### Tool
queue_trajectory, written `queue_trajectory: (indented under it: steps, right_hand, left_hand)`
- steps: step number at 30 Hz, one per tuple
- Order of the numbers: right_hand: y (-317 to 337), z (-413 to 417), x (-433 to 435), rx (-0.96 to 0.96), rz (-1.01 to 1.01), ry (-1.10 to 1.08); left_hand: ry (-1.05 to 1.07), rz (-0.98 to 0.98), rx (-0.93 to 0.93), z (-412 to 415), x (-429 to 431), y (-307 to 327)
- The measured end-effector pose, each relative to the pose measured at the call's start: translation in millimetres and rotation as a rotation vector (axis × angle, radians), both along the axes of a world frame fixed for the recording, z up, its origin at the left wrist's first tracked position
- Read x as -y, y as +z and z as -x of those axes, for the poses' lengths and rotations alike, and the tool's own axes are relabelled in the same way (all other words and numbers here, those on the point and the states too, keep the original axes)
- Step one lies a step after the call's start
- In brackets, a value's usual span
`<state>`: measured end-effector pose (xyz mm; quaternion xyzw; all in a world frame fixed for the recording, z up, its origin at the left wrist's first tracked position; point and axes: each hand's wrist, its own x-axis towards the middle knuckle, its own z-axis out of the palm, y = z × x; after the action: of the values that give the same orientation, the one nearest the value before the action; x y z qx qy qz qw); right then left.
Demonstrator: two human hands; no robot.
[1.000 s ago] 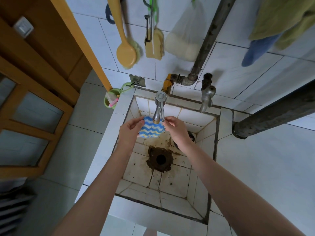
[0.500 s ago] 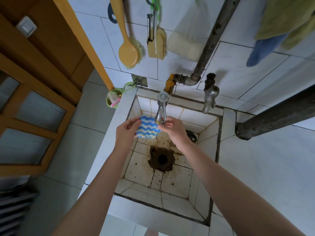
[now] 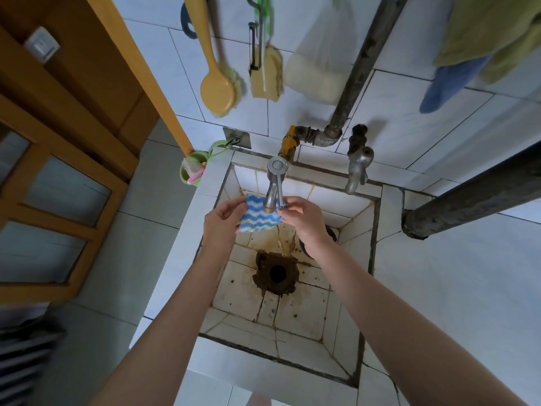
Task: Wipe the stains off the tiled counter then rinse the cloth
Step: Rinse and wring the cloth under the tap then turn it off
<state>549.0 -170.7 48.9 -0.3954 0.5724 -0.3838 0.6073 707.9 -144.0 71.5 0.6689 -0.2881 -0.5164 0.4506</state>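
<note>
Legible markings: none.
No text, label, brand, number or sign can be read on any surface. The wall switch (image 3: 42, 45), well apart from the fingers to the upper left, is too blurred to show any marking.
</note>
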Motion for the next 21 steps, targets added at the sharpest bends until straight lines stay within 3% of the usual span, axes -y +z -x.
queue_trajectory:
  steps: [21]
  right_hand:
    - [0.7,12.9,5.5,0.059,-0.002,-0.058]
  left_hand:
    - [0.009,-0.006,-0.075,14.0,8.1,-3.2]
